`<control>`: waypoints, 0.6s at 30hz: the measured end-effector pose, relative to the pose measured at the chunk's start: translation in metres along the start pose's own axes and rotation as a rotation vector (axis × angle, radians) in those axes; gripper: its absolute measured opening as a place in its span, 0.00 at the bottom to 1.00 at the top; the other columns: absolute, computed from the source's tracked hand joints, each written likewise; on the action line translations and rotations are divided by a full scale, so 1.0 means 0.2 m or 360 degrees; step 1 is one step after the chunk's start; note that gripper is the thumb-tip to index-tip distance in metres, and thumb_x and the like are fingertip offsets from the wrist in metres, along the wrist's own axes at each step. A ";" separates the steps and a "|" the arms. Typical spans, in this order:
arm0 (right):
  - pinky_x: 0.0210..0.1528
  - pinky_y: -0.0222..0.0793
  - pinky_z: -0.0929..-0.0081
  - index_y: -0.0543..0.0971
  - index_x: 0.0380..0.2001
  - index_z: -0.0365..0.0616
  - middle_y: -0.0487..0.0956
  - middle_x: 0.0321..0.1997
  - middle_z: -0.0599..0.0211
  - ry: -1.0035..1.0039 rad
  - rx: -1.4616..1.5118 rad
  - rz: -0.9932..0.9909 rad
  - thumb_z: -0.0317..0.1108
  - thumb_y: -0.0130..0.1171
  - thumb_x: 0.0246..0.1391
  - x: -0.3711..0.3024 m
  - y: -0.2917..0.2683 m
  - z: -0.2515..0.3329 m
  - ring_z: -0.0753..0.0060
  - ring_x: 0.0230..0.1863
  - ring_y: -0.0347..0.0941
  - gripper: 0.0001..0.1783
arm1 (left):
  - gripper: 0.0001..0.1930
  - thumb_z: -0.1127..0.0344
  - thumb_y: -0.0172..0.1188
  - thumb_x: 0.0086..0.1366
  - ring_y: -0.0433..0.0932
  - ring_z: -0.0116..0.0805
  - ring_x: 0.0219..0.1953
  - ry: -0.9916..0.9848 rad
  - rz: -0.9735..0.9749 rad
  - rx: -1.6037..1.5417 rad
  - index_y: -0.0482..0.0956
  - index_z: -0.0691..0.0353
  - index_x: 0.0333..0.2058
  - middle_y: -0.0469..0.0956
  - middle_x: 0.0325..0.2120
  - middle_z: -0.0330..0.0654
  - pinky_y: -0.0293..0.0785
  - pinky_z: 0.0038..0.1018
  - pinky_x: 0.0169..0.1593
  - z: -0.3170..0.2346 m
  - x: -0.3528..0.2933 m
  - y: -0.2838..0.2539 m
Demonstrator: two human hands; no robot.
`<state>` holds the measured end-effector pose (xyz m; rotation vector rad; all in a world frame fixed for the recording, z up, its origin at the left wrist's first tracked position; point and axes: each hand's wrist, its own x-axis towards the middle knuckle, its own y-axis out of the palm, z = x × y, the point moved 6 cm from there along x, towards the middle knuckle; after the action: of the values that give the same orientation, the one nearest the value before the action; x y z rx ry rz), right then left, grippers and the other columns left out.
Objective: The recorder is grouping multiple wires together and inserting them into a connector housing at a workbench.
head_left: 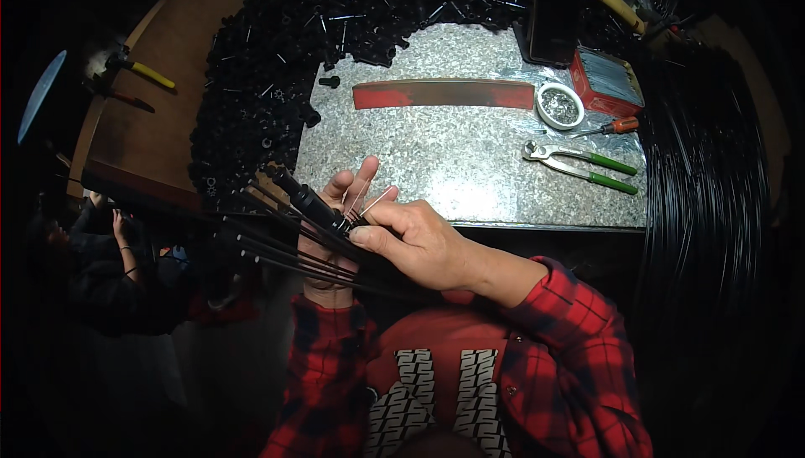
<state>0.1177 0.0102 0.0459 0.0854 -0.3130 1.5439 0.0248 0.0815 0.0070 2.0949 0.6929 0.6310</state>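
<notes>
My left hand (323,250) lies under a bundle of thin black rods (281,250) and a black cylindrical fitting (312,205), some of its fingers stretched up beyond them. The rods fan out to the left with blunt, pale ends. Over the fitting's lower end, my right hand (423,244) is closed, its thumb pressed against the rods there. Thin shiny wires (375,200) stick up between the two hands. Part of the bundle is hidden under my right hand.
A large heap of black fittings (251,80) borders the granite slab (470,156). On the slab are a red-and-dark bar (444,94), a white bowl (560,107) of small metal pieces, an orange-handled screwdriver (619,127) and green-handled pincers (583,166). Long black rods (704,189) hang at right.
</notes>
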 end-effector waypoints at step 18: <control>0.28 0.61 0.76 0.74 0.28 0.38 0.71 0.20 0.68 -0.0122 0.0201 0.0130 0.37 0.51 0.60 0.03 0.01 0.01 0.79 0.24 0.65 0.13 | 0.14 0.59 0.59 0.60 0.51 0.54 0.66 -0.0089 0.0093 0.0052 0.79 0.64 0.37 0.69 0.53 0.50 0.50 0.55 0.65 0.01 -0.02 0.05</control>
<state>0.1163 0.0148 0.0482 0.2339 -0.2818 1.6432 0.0261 0.0716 0.0131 2.1609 0.6165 0.5943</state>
